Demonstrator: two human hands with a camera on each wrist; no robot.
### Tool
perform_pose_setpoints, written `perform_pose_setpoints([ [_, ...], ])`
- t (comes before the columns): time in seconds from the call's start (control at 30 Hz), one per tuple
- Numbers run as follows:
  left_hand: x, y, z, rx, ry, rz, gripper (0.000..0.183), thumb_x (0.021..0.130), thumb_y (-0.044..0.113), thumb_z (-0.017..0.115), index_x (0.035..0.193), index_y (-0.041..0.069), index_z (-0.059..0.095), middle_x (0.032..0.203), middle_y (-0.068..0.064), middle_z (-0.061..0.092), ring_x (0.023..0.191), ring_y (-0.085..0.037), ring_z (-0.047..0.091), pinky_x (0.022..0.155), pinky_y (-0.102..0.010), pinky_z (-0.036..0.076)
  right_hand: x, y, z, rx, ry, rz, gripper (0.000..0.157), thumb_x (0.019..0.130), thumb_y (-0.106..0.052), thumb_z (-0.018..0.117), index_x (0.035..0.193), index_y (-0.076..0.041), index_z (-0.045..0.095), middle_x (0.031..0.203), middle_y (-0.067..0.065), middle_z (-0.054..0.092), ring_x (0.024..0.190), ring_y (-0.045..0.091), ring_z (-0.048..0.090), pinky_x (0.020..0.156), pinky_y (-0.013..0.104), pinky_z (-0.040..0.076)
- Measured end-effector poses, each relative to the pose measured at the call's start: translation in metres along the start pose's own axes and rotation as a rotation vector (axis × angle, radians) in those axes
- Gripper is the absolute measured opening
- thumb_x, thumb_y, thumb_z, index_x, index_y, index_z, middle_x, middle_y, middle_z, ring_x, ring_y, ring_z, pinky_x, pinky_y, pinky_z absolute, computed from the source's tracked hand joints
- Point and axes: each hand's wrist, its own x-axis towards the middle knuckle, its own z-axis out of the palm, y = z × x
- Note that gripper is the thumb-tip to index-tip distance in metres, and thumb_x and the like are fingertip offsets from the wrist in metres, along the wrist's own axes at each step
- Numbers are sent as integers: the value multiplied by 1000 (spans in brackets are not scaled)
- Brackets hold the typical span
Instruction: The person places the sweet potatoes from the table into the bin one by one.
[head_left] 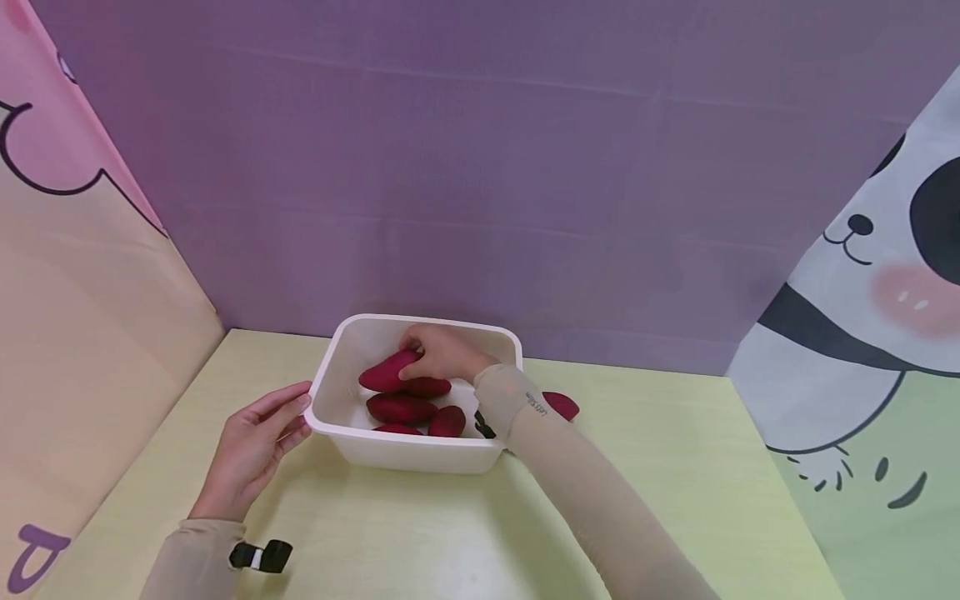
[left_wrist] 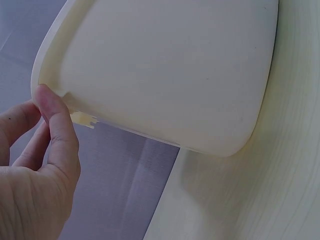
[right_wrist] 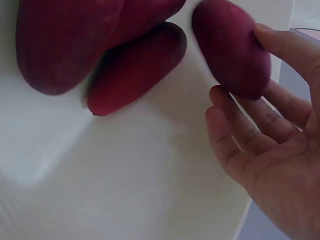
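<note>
Gripped a dark red sweet potato (head_left: 384,374) with the right hand (head_left: 442,354), within the white tub (head_left: 416,456), toward the tub's back wall. Set the thumb against one side and fingertips against the other, without wrapping the palm round; likely a light hold, suited to handling a single piece among close neighbours.

Pinched the rim at the tub's near left corner with the left hand (head_left: 258,437), holding nothing else there. Took this as steadying, to stop the tub from sliding under the other hand's work.

Counted four more sweet potatoes (head_left: 402,408) inside the tub, lying close together below the held one; judged the high walls useful against rolling. Spotted a stray sweet potato (head_left: 561,406) just outside the tub's right side, partly hidden by the right sleeve (head_left: 570,467). Could not tell the reason for that place.

Found the tub upright on the pale table (head_left: 675,467) beneath it.

Noted the held piece as plump and oblong, deep red shading to purple, smooth-skinned, tapered at the end away from the hand in the head view. Saw slightly blurred edges from the right wrist.
</note>
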Motion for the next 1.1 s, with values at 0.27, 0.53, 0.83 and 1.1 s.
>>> perform_pose_setpoints([
  [0.27, -2, 0, -2, 13, 4, -4, 24, 92, 7, 73, 116, 10, 76, 104, 0, 71, 83, -13, 68, 76, -24, 59, -17, -22, -30, -48, 36, -2, 39, 91, -20, 73, 126, -6, 63, 120, 8, 66, 104, 22, 64, 88, 23, 51],
  [0.53, -2, 0, -6, 13, -12, 3, 26, 93, 8, 73, 118, 8, 75, 106, -1, 71, 84, -13, 69, 77, -24, 59, -70, -30, -74, -49, 162, -112, 38, 91, -19, 75, 125, -7, 65, 120, 4, 67, 103, 19, 65, 89, 25, 52],
  [0.83, -3, 2, -9, -18, -20, 6, 23, 93, 5, 71, 116, 9, 76, 104, -1, 72, 84, -13, 70, 77, -24, 59, -141, 1, -76, -4, 255, -130, 36, 90, -14, 77, 123, -6, 65, 116, 4, 66, 101, 20, 64, 91, 36, 52],
  [1.1, -1, 2, -12, -27, -11, 1, 22, 93, 5, 72, 114, 9, 77, 103, -1, 72, 84, -13, 69, 77, -23, 59, -188, 43, -57, 59, 341, -48, 36, 90, -14, 76, 124, -7, 66, 117, 1, 67, 101, 19, 65, 89, 39, 54],
])
